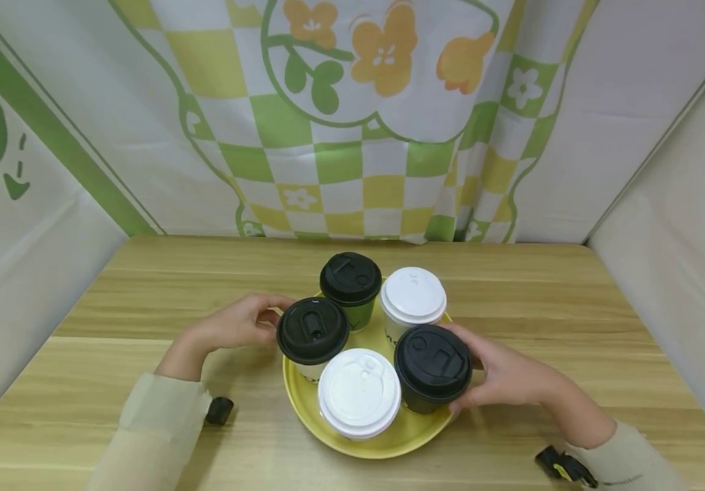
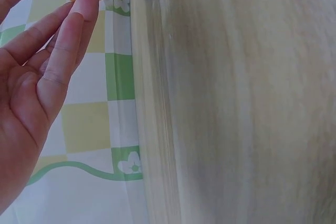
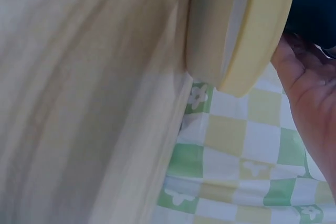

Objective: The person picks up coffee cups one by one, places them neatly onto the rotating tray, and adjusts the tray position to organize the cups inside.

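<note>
Several lidded paper coffee cups stand upright on a round yellow tray (image 1: 401,450), grouped closely. At the left is a white cup with a black lid (image 1: 312,331); my left hand (image 1: 238,326) is beside it. In the left wrist view, the fairly straight fingers (image 2: 62,45) of that hand reach the tray's edge. My right hand (image 1: 506,372) holds the dark cup with a black lid (image 1: 432,365) at the right, its fingers behind the cup and its thumb at the near side. In the right wrist view, that palm (image 3: 310,87) lies close by the tray's rim (image 3: 262,35).
A white-lidded cup (image 1: 360,395) stands at the front of the tray, another white-lidded cup (image 1: 412,300) and a green cup with a black lid (image 1: 352,286) at the back. Beneath is a wooden table (image 1: 254,436); a checked curtain (image 1: 352,164) hangs behind it.
</note>
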Demonstrator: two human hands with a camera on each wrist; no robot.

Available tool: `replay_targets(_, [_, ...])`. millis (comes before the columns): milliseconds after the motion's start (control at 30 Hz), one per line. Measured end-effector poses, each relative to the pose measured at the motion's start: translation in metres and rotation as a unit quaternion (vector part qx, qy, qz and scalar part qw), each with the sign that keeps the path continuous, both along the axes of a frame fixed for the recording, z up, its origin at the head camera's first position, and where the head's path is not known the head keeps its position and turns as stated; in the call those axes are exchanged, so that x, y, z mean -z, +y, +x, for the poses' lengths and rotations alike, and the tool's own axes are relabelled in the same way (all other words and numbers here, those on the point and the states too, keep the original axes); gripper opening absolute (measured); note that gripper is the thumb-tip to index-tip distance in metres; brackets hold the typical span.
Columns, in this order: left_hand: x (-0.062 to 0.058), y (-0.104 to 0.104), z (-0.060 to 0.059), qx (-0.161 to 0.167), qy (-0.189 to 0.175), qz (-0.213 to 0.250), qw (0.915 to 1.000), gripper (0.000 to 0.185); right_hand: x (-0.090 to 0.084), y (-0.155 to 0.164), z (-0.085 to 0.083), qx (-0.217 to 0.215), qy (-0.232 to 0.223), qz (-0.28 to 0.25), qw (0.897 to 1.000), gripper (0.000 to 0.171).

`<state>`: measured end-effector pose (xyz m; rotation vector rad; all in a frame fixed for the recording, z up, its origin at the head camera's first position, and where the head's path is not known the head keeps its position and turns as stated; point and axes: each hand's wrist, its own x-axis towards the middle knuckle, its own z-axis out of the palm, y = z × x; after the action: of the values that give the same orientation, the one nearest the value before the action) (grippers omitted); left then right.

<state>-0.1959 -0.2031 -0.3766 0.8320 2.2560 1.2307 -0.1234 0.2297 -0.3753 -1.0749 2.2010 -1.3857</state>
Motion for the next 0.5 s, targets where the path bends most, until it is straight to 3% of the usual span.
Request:
replay_targets(133, [-0.002, 0.001, 0.002, 0.001, 0.008, -0.005, 1.0000, 0.052, -0.009, 0.008, 0.002, 0.010, 0.012, 0.050, 0.999, 0.098])
replay_targets(267, [-0.006, 0.000, 0.006, -0.007, 0.042, -0.037, 0.9984, 0.051, -0.022, 0.025, 0.002, 0.027, 0.075, 0.092, 0.993, 0.091])
replay_targets(400, [-0.012, -0.006, 0.010, -0.048, 0.096, -0.072, 0.9915, 0.057, -0.041, 0.049, -0.003, 0.099, 0.140, 0.115, 0.978, 0.085])
replay_targets(500, [-0.017, -0.009, 0.010, -0.089, 0.138, -0.099, 0.9814, 0.064, -0.054, 0.066, -0.013, 0.170, 0.156, 0.136, 0.964, 0.082])
